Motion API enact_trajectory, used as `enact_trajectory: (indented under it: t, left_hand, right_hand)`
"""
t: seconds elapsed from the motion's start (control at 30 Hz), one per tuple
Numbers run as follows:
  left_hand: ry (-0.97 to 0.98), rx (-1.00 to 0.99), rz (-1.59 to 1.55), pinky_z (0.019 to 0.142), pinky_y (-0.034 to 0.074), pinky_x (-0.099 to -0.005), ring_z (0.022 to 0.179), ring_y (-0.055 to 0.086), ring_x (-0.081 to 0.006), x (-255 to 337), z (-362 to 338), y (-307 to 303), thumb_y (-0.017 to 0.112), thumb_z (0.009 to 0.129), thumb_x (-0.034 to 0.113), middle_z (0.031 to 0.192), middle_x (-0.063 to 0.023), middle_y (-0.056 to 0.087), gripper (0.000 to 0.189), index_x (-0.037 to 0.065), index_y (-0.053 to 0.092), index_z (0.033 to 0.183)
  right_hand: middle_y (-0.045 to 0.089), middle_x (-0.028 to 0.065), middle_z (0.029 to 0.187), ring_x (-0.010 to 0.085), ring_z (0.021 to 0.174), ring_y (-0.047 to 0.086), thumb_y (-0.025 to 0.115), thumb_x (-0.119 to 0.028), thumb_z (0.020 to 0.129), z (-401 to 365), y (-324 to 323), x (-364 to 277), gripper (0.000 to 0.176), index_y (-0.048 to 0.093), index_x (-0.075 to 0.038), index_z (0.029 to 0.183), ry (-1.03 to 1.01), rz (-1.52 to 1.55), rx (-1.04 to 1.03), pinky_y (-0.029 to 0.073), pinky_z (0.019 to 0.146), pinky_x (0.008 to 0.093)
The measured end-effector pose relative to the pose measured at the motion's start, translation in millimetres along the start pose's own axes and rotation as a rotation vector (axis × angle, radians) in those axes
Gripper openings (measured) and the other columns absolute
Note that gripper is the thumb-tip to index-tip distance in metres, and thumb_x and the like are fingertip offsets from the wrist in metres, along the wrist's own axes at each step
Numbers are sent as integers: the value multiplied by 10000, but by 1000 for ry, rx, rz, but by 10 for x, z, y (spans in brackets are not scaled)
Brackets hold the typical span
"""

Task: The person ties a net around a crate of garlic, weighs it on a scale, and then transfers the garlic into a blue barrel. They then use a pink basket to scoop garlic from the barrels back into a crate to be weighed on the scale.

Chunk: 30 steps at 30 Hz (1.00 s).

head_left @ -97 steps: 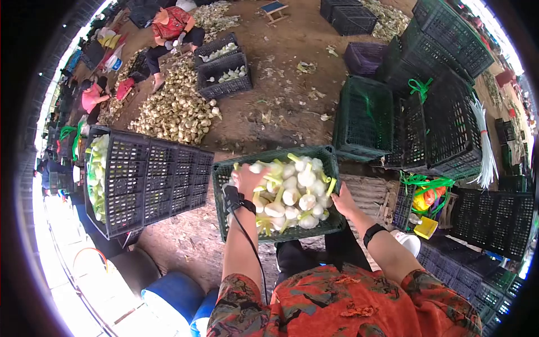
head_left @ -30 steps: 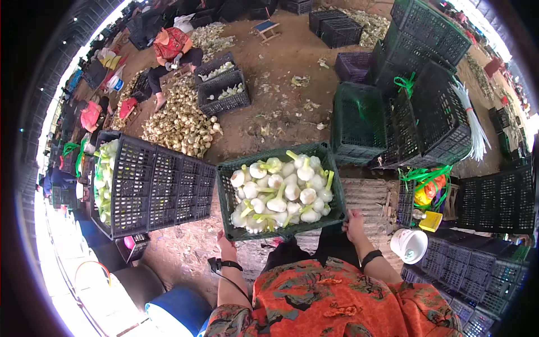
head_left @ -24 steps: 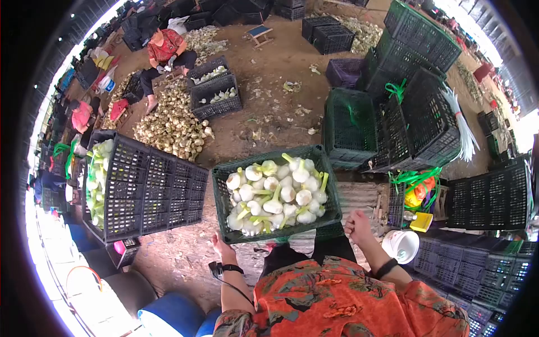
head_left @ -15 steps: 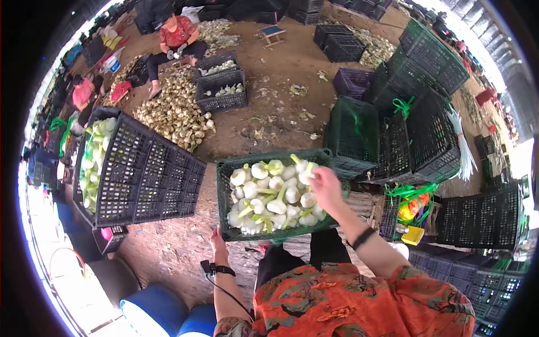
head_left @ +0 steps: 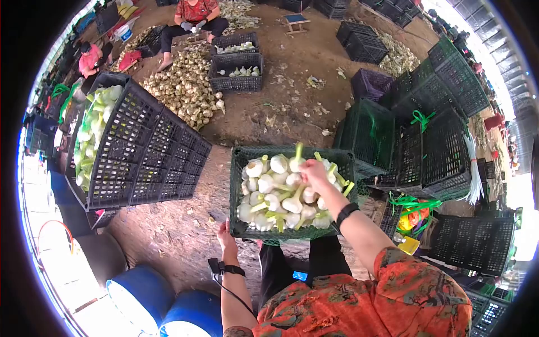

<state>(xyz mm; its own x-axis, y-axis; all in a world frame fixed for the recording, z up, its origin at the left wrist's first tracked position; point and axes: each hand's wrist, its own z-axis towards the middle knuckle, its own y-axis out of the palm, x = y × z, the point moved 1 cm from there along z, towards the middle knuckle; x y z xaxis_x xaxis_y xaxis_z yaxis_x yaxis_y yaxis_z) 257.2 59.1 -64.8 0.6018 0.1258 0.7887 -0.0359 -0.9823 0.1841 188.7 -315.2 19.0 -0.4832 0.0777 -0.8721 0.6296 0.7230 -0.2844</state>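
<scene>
A dark mesh-sided plastic crate point(head_left: 238, 185) lined with green netting is in front of me, heaped with white garlic bulbs point(head_left: 293, 203) with short green stems. My right hand point(head_left: 315, 173) is over the heap, its fingers closed on a garlic bulb point(head_left: 296, 163) whose stem points away from me. Those fingers partly cover the bulb. At the crate's near left corner is my left hand point(head_left: 226, 242), gripping its edge; some of its fingers are hidden.
Left stands a tall stack of black crates point(head_left: 146, 151), garlic in the top one. Empty-looking crates point(head_left: 432, 151) are stacked at right. Blue barrels point(head_left: 143, 297) stand near left. Ahead, a seated person point(head_left: 193, 22) works beside a garlic pile point(head_left: 182, 90) and two crates point(head_left: 236, 73).
My right hand has moved left and inward over the heap, bringing a bulb from the right side. My left hand stays at the corner. The whole view has shifted slightly.
</scene>
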Motion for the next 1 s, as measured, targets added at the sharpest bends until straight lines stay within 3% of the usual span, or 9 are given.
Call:
enact_trajectory:
  t: [0.03,0.1,0.17,0.33,0.6,0.77,0.83,0.87,1.0]
  left_hand:
    - [-5,3,4,721,516,-270,807,630,-129,3,-22,11,560,935,174,932,-5,654,138,91,615,1032]
    - [-46,70,20,721,518,-273,819,630,-132,30,-113,29,556,937,175,946,-10,653,141,89,614,1034]
    - [-56,128,14,722,520,-276,830,629,-135,20,61,104,552,939,176,959,-14,653,144,88,613,1036]
    - [-55,118,-76,738,519,-290,892,610,-139,-82,156,-67,549,937,184,1034,-6,640,144,108,604,1046]
    - [84,126,-54,733,441,-281,778,532,-103,112,-139,122,595,929,257,851,16,607,194,63,595,936]
    - [-32,125,-105,701,447,-277,734,531,-94,232,-157,212,634,903,278,815,21,601,193,91,605,863]
    - [23,98,-54,678,442,-259,699,521,-89,132,37,144,654,887,303,777,27,598,235,104,602,774]
    - [24,106,-56,678,442,-259,699,521,-89,116,68,148,654,887,303,777,27,598,235,104,602,774]
    - [81,179,4,627,415,-230,645,497,-75,268,-101,275,649,889,318,719,49,571,285,121,570,698]
  right_hand:
    - [591,69,672,185,605,580,627,-68,802,-3,-39,-68,86,566,-32,752,233,427,-155,467,507,337]
    - [535,34,656,134,552,528,609,-14,818,-165,-135,-172,65,574,-37,768,241,44,-160,461,467,307]
    - [513,36,633,152,537,517,623,-31,826,-162,-184,-293,89,558,-34,764,256,498,-290,470,473,320]
    - [533,47,699,143,604,524,589,-13,843,-591,-494,-566,74,541,-36,791,202,758,-559,477,552,308]
    - [589,64,749,159,643,560,587,-40,856,-1366,-1599,-337,33,556,-48,851,58,915,-357,451,560,283]
    - [631,112,883,202,779,606,638,-125,839,-1435,-2485,731,172,583,-19,963,60,694,120,496,678,329]
    - [629,167,1047,259,932,610,704,-287,807,-1455,-2564,1045,499,545,35,1153,310,-540,503,491,803,358]
    - [614,152,1074,212,1010,576,723,-354,794,-1179,-2662,1813,623,495,15,1242,130,-198,477,455,861,350]
    - [588,240,1155,332,1049,588,675,-441,800,-1256,-1559,1161,762,409,63,1306,247,-56,238,464,865,424]
